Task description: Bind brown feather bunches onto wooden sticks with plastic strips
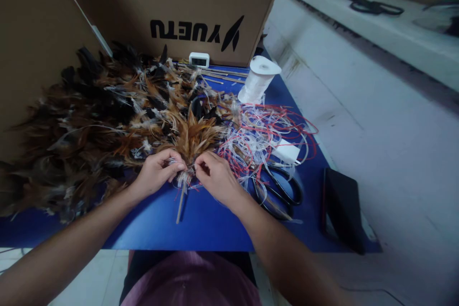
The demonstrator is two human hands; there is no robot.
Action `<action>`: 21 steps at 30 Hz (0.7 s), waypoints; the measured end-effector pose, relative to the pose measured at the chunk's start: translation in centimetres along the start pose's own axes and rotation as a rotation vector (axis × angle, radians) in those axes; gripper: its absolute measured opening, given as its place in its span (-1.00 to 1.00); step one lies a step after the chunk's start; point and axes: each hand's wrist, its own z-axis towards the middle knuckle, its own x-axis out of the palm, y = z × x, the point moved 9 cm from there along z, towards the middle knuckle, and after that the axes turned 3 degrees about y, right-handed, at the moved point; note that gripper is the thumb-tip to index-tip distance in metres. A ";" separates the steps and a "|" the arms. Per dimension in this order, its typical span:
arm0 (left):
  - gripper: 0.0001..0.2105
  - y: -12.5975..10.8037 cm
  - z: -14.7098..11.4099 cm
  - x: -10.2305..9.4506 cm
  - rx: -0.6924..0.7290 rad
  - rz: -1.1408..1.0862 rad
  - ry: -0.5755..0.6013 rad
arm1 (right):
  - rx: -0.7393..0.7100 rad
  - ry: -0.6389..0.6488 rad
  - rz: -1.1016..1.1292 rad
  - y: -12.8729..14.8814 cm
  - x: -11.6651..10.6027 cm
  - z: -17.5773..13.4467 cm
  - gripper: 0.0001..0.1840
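Observation:
A bundle of brown feathers is fixed round the top of a thin wooden stick, which points toward me over the blue table. Whitish ribbon is wrapped about the bundle's base. At the left of that base, my left hand is closed, thumb and forefinger pinching what looks like thin white ribbon. My right hand is closed on the other side, its fingertips pinched at the ribbon too. The exact strands between the fingers are too fine to make out. Loose white and red ribbons lie tangled beyond my right hand.
A large feather pile covers the table's left. Black-handled scissors lie by my right forearm, with a dark phone farther right. Behind are a white ribbon spool, a small digital display, sticks and a cardboard box.

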 end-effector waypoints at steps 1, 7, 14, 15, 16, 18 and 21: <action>-0.84 0.0 0.1 -0.1 0.000 0.044 -0.019 | -0.002 0.005 0.001 0.1 0.0 0.0 -0.87; -0.75 0.9 0.0 -0.7 -0.026 0.097 -0.100 | 0.004 0.028 0.016 0.6 0.4 -0.2 -0.88; -0.72 1.3 0.0 -0.8 -0.014 0.133 -0.086 | 0.044 0.028 0.091 0.3 0.8 -0.3 -0.91; -0.68 1.3 0.0 -0.7 -0.024 0.091 -0.091 | 0.046 0.027 0.100 0.2 0.8 -0.4 -0.92; -0.64 1.4 0.0 -0.7 -0.037 0.044 -0.091 | 0.051 0.027 0.107 0.2 0.8 -0.4 -0.92; -0.58 1.4 0.1 -0.4 -0.064 -0.041 -0.076 | 0.063 0.028 0.116 0.0 0.9 -0.4 -0.92; -0.55 1.2 0.2 0.0 -0.084 -0.102 -0.049 | 0.079 0.027 0.119 -0.1 1.0 -0.4 -0.93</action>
